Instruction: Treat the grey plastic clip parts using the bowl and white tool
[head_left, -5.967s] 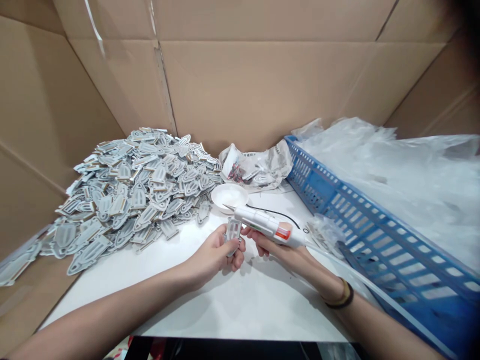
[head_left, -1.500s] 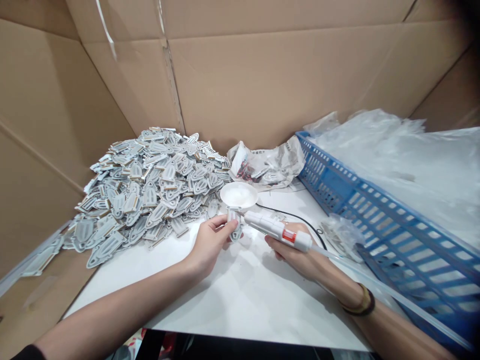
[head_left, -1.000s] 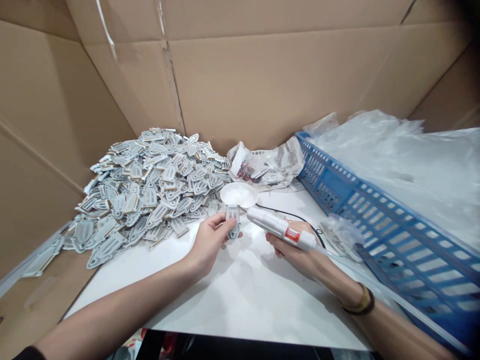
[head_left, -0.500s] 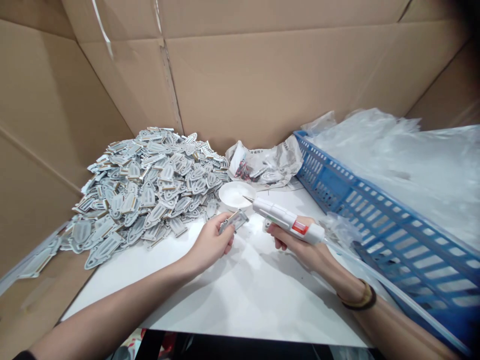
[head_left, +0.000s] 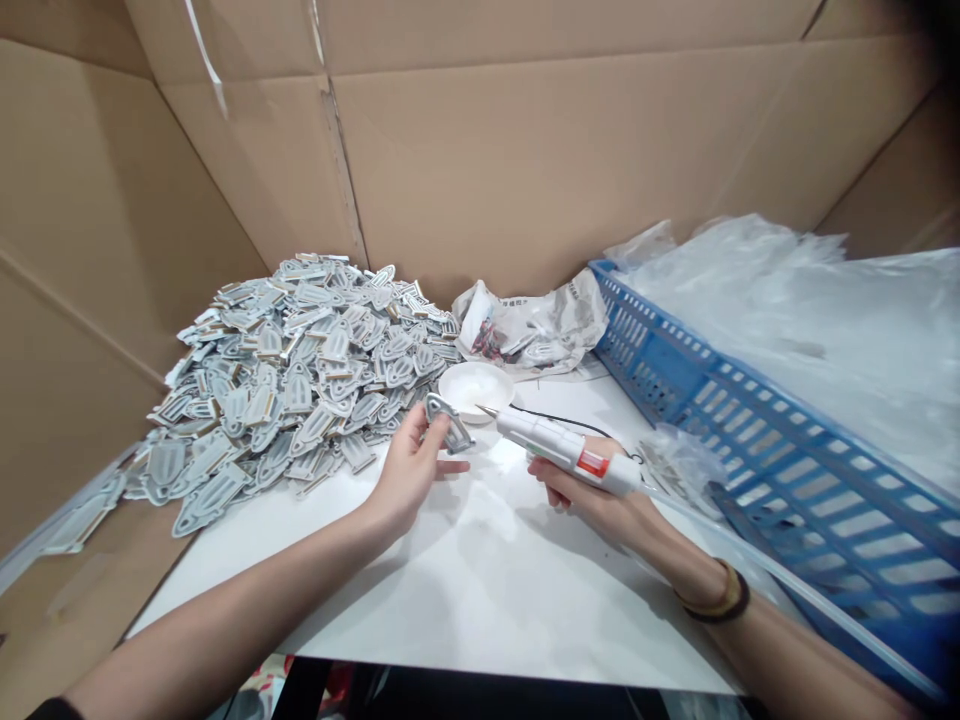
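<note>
My left hand (head_left: 407, 470) pinches a small grey slotted metal piece (head_left: 448, 424) between thumb and fingers, tilted, with one finger stretched out below it. The piece has a rounded end with a hole. Closed around a white pen-shaped tool (head_left: 541, 435) is my right hand (head_left: 581, 490). A thin pointed metal tip extends from the tool toward the left, and a red label marks its rear. This tip is near the front rim of a white bowl (head_left: 471, 388), apart from the held piece. A pale cord trails from the tool's back end.
A large heap of similar grey pieces (head_left: 300, 370) fills the left of the white table (head_left: 465, 600). Crumpled printed paper (head_left: 555, 325) lies behind the bowl. On the right stands a blue slotted crate (head_left: 720, 400) with clear plastic bags (head_left: 840, 320). Cardboard walls surround the table.
My left hand has turned the metal piece, so its rounded end points up and left. The tool has shifted slightly left and down. A dark thin line now shows behind it.
</note>
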